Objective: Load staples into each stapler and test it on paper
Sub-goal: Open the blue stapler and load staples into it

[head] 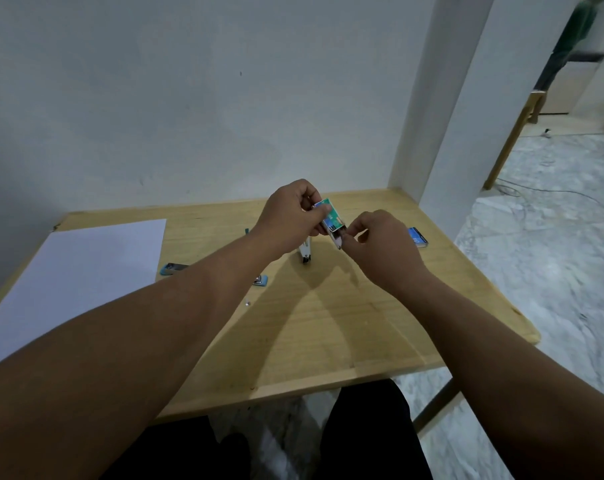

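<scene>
The person's left hand [291, 216] is gripping a small staple box [331, 218] above the table [328, 323], its long axis running from that grip down toward the right hand [373, 242], which is pinching at the box's open near end [338, 235]; whether staples are coming out I cannot tell. A white stapler [305, 252] is lying just below the gripped box, nearer the left hand. A second box [417, 237] is sitting beyond the right hand, with paper [72, 271] lying well off past the left forearm

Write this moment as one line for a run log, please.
left hand: holds staple box | right hand: pinches at box's open end | white stapler: on table | paper: untouched
</scene>
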